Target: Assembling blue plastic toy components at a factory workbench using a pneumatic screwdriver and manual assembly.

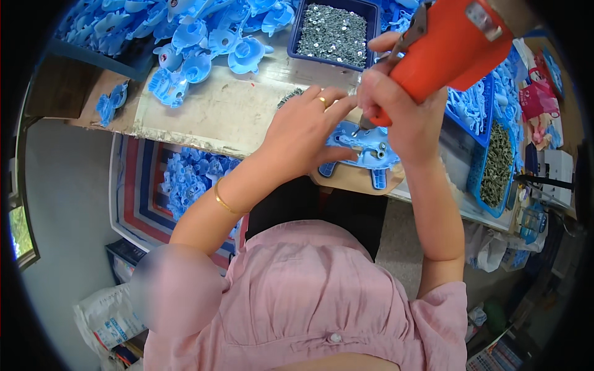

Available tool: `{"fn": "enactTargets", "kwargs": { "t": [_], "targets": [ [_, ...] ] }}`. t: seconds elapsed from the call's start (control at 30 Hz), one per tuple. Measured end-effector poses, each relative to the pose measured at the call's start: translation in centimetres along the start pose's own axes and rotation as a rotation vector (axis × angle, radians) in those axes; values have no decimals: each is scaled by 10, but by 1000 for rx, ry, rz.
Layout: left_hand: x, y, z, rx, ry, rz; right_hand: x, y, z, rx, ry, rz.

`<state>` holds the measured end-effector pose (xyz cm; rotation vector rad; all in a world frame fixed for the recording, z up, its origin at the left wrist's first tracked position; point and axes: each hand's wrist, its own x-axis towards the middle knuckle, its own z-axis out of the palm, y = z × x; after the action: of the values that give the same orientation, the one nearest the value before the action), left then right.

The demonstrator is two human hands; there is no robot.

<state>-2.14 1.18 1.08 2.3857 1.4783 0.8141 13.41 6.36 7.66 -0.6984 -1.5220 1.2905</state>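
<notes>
My right hand [399,105] is wrapped round an orange-red electric screwdriver [436,52], its tip pointing down and left. Below the tip lies a blue plastic toy part [362,148] with screw posts and stubby legs, on a tan board [352,179] at the table's near edge. Over the left side of this part is my left hand [309,127], fingers stretched and apart, thumb by the part's middle. Whether its fingertips touch the part or a screw cannot be made out. Beside the left fingers sits a small pile of screws [291,97], partly hidden.
A dark blue tray of small metal screws [333,34] stands behind my hands. Blue toy shells [192,55] are heaped at the far left. To the right are a blue basket of plastic parts [467,111] and another of brownish screws [495,167]. A striped bin [145,191] sits below the table.
</notes>
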Motion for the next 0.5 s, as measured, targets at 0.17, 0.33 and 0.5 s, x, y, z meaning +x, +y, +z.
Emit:
{"fn": "enactTargets", "kwargs": {
  "t": [0.17,0.33,0.5],
  "targets": [
    [-16,1,2,-28,-74,-52,-9,21,7,23,-3,-2],
    [-19,0,6,2,-90,-65,-10,32,5,18,40,-24],
    [-20,-3,15,-23,19,-24,-19,38,12,4,8,-73]
  ]
}}
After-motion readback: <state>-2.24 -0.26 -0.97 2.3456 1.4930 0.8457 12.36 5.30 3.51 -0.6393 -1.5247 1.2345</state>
